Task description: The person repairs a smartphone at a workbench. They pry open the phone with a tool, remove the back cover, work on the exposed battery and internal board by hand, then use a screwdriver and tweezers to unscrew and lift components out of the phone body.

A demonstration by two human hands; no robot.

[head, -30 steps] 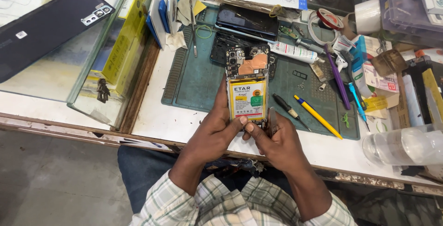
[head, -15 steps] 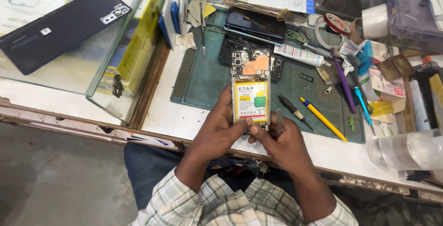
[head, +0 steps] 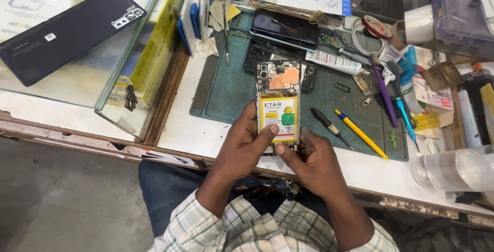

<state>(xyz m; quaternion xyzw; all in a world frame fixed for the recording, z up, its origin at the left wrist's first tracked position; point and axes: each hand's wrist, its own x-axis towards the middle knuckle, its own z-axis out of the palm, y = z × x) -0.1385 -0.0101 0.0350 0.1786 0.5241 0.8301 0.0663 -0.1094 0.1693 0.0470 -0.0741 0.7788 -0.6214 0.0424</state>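
Opened phone, back cover off and yellow battery still in place, held over the near edge of the green mat; left hand and right hand both clasp its lower end, thumbs on the battery; screwdriver lies unused right of the phone

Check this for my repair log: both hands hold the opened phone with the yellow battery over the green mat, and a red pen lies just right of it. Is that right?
Not quite. In the head view the pen lying right of the opened phone is yellow, not red. The rest stands: the left hand and right hand hold the phone over the green mat.
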